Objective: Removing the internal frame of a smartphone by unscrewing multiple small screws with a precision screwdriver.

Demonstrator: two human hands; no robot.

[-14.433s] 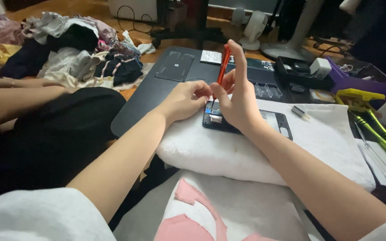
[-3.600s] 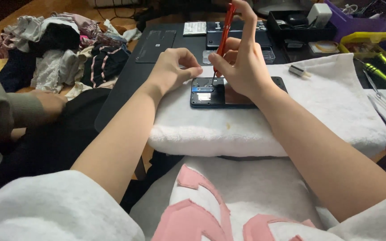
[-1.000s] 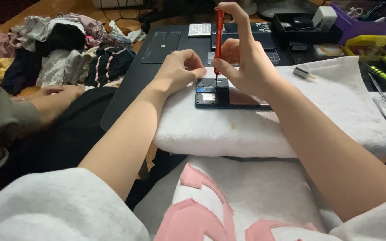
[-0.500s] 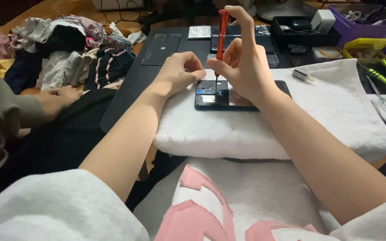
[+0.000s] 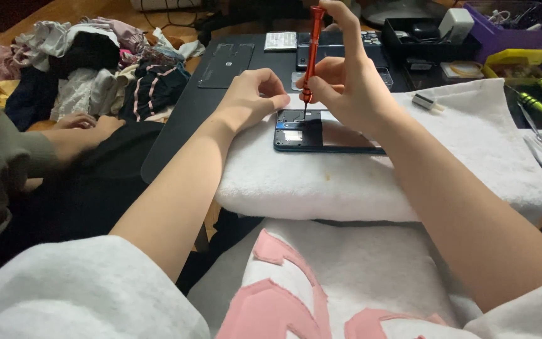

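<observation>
1. The opened phone lies back-off on the white towel, its insides bared.
2. The left hand, loosely curled, steadies its top corner.
3. The right hand pinches the red screwdriver upright, tip in a screw: disassembly looks underway, the board unremoved.
</observation>
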